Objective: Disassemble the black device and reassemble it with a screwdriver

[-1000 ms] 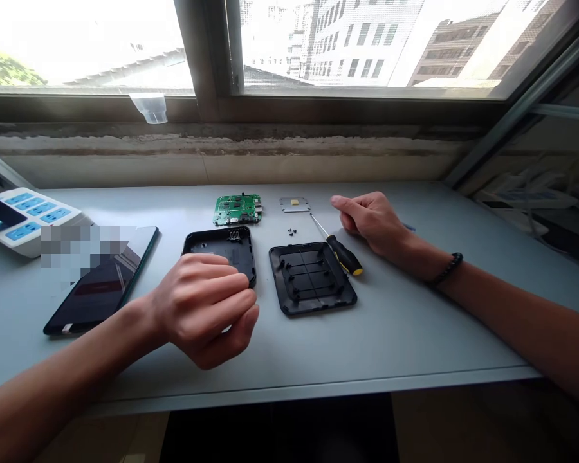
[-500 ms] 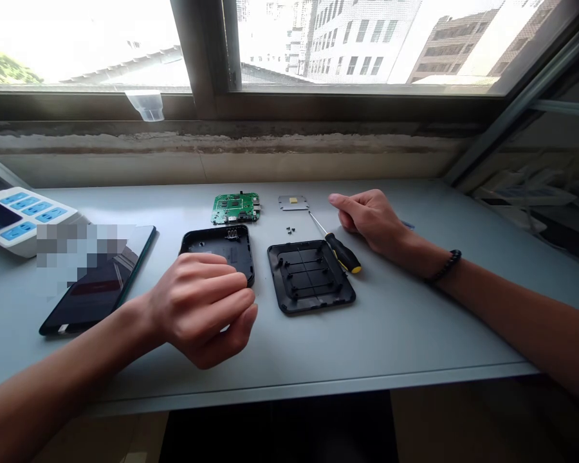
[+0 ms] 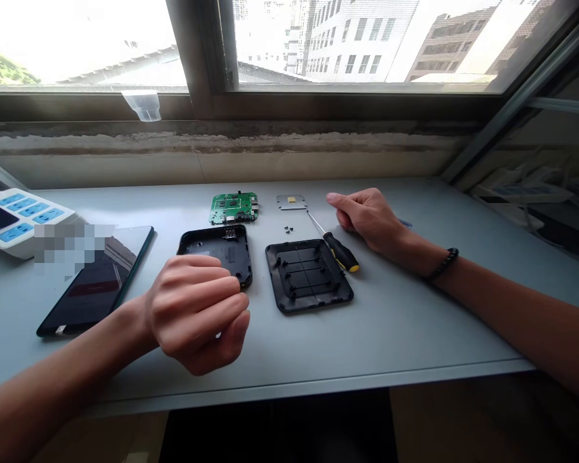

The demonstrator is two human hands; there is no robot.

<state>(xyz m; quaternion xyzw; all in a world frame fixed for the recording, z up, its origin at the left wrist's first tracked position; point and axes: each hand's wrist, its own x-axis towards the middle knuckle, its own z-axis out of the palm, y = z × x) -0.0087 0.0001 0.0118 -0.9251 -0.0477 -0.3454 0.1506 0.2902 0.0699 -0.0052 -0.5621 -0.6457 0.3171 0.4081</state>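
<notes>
My left hand [image 3: 197, 314] is curled into a loose fist over the near left part of a black plastic case [image 3: 238, 257], hiding that corner; nothing shows in its fingers. My right hand [image 3: 367, 218] rests on its side on the table, fingers folded and thumb along the top, also with nothing visible in it. Beside it lies a screwdriver [image 3: 340, 252] with a black and yellow handle. A flat black cover [image 3: 309, 276] lies inner side up, left of the screwdriver. Farther back are a green circuit board [image 3: 234, 208], a metal plate [image 3: 291, 202] with a yellowish pad, and several small screws [image 3: 288, 229].
On the left are a dark-screened tablet or phone [image 3: 96, 283], partly pixelated, and a white power strip [image 3: 26, 218] with blue sockets. The table's front edge [image 3: 294, 389] runs below my hands. A window frame [image 3: 202, 58] and wall stand behind.
My left hand has shifted slightly left and toward me. The whole view has moved a little; my right hand and the parts on the table stay where they were.
</notes>
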